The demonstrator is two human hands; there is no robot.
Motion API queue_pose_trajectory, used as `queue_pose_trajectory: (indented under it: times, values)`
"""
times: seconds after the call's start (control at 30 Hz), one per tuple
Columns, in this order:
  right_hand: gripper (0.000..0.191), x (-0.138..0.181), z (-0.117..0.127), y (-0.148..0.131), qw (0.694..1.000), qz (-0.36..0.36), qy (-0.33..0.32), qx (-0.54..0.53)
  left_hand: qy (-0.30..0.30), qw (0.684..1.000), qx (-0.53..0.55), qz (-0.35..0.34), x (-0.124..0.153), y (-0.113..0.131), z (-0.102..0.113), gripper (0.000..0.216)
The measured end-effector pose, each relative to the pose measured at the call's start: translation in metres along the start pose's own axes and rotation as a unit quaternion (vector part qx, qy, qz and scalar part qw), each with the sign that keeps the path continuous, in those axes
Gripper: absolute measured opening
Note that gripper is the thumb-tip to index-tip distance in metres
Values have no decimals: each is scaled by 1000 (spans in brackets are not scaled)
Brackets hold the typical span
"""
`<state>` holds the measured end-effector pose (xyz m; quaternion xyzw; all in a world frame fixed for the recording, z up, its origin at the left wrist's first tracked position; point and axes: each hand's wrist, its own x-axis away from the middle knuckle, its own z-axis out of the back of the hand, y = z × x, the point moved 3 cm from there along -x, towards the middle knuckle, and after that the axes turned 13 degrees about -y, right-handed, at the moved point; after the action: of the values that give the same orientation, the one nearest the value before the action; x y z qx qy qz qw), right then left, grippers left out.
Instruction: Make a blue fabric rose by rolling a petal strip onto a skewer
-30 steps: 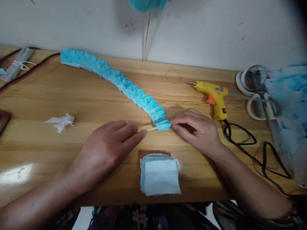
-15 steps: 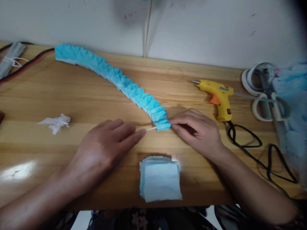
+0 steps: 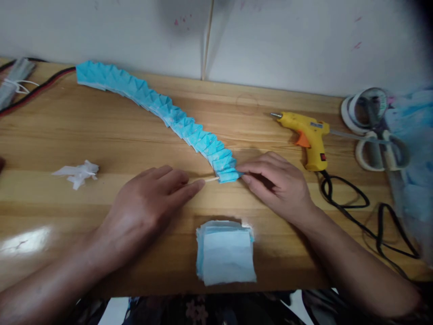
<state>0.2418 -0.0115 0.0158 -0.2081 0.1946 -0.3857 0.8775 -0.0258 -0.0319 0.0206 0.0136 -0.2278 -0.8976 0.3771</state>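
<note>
A long chain of folded blue paper pieces (image 3: 158,108) runs from the table's far left down to the middle. Its near end (image 3: 228,176) sits on a thin wooden stick (image 3: 211,179). My left hand (image 3: 149,205) lies palm down with fingers together, its fingertips on the stick's left end. My right hand (image 3: 277,183) is curled, its fingertips pinched against the right side of the last blue piece. A stack of pale blue paper squares (image 3: 226,253) lies at the near table edge between my hands.
A yellow hot glue gun (image 3: 306,135) lies right of my right hand, its black cord (image 3: 352,203) looping toward the near right. Tape rolls and scissors (image 3: 372,131) lie far right beside blue tissue (image 3: 412,153). A crumpled white scrap (image 3: 77,173) lies at left. A stick leans on the wall (image 3: 207,40).
The view has shifted slightly. Both hands stay at the stick's ends, and the last blue piece has closed up tighter against the chain.
</note>
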Motion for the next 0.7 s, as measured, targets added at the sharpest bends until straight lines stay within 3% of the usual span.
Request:
queue_pose_trajectory:
  times: [0.37, 0.7]
  values:
    - [22, 3, -3, -9, 995, 38, 2, 89, -73, 994, 69, 44, -5, 1, 4, 44]
    - [23, 2, -10, -6, 995, 26, -34, 92, -72, 992, 77, 62, -9, 1, 6, 41]
